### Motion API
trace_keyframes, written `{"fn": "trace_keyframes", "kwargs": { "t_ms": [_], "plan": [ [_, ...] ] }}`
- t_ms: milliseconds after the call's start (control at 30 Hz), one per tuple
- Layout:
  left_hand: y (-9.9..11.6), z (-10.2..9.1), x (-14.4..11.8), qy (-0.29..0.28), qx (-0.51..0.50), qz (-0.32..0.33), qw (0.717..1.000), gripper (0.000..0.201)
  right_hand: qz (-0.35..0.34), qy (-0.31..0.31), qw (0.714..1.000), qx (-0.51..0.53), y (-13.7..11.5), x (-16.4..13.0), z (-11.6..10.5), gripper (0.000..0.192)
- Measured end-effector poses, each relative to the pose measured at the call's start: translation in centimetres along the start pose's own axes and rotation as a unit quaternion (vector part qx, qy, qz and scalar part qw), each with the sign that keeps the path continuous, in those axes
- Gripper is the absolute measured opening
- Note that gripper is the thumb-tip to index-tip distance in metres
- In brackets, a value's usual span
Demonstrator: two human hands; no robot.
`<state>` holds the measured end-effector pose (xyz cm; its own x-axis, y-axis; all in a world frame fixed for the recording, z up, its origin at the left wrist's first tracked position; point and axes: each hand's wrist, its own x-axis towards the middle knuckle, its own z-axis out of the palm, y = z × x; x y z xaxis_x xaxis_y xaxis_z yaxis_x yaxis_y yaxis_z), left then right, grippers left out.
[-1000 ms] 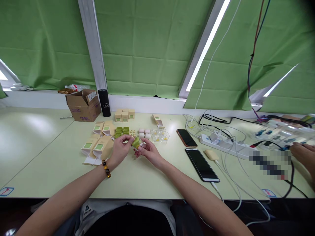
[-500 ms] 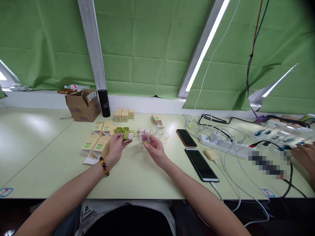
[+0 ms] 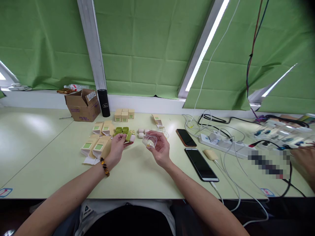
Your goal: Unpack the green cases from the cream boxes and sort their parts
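1. Step in hand, as I judge it: two small parts are held apart above the table (image 3: 137,177), one per hand, as in a fitting or unpacking job at mid-stage.
2. Left hand (image 3: 117,147) is closed on a small green-and-white piece (image 3: 129,137), pinched between thumb and fingertips, just clear of the table.
3. Right hand (image 3: 159,148) is clamped on a clear cup (image 3: 149,141), with something pale and yellowish inside; the view is too small to tell what.
4. The two parts sit near each other but do not touch; a gap shows between them.
5. The next move likely calls for bringing the piece and the cup into line and keeping the cup from tipping out its contents.
6. Pose: both forearms reach forward from the body and converge. The left wrist, with a bead bracelet (image 3: 104,166), is turned palm-inward. The right palm faces up and left, fingers curled round the cup.
7. Around: tan boxes (image 3: 98,146) lie just left of the left hand; green trays (image 3: 122,129) and white pieces (image 3: 141,132) lie beyond it. Two phones (image 3: 201,163) lie to the right.
8. Another person's hand (image 3: 304,156) is at the far right edge, among cables.
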<state>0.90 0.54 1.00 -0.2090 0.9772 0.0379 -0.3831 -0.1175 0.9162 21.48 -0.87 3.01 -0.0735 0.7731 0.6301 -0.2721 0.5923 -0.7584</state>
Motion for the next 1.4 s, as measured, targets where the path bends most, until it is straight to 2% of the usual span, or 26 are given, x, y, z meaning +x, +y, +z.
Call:
{"fn": "trace_keyframes", "kwargs": {
  "t_ms": [200, 400, 567, 733, 833, 933, 1033, 1067, 1133, 1233, 1333, 1400],
  "plan": [
    [-0.1, -0.1, 0.1, 0.0, 0.002, 0.003, 1.0, 0.022, 0.11, 0.001, 0.986, 0.129, -0.1, 0.4, -0.6, 0.061],
    [-0.1, -0.2, 0.0, -0.006, 0.007, 0.004, 1.0, 0.027, 0.187, -0.009, 0.958, 0.219, 0.5, 0.9, -0.7, 0.037],
    [-0.1, -0.2, 0.0, -0.002, 0.012, 0.004, 1.0, 0.031, 0.225, -0.022, 0.943, 0.244, 0.7, 0.9, -0.7, 0.039],
    [-0.2, -0.2, 0.1, 0.001, 0.015, 0.006, 1.0, 0.031, 0.222, -0.009, 0.943, 0.25, 1.0, 0.9, -0.8, 0.037],
    [-0.2, -0.2, 0.1, 0.001, 0.013, 0.008, 1.0, 0.03, 0.185, 0.022, 0.964, 0.19, 0.8, 1.5, -1.4, 0.031],
    [-0.3, -0.2, 0.1, -0.007, 0.017, 0.009, 1.0, 0.031, 0.121, 0.061, 0.989, 0.058, 0.0, 2.6, -2.9, 0.028],
    [-0.3, -0.2, 0.0, -0.012, 0.02, 0.009, 1.0, 0.032, 0.042, 0.057, 0.993, -0.092, -1.3, 3.7, -5.2, 0.022],
    [-0.3, -0.2, 0.0, -0.014, 0.021, 0.009, 1.0, 0.033, 0.009, 0.051, 0.986, -0.161, -1.7, 3.8, -6.0, 0.019],
    [-0.2, -0.2, 0.0, -0.014, 0.022, 0.009, 1.0, 0.034, -0.04, 0.03, 0.947, -0.316, -2.2, 3.7, -7.5, 0.011],
    [-0.1, -0.1, -0.1, -0.017, 0.025, 0.012, 0.999, 0.035, -0.074, 0.006, 0.857, -0.51, -2.3, 2.9, -9.3, 0.007],
    [0.0, -0.1, -0.2, -0.02, 0.027, 0.015, 0.999, 0.037, 0.004, -0.071, 0.754, -0.653, -2.0, 2.0, -10.0, 0.018],
    [0.1, -0.1, -0.2, -0.016, 0.027, 0.017, 0.999, 0.037, 0.071, -0.123, 0.688, -0.712, -2.0, 1.7, -10.0, 0.024]
  ]
}}
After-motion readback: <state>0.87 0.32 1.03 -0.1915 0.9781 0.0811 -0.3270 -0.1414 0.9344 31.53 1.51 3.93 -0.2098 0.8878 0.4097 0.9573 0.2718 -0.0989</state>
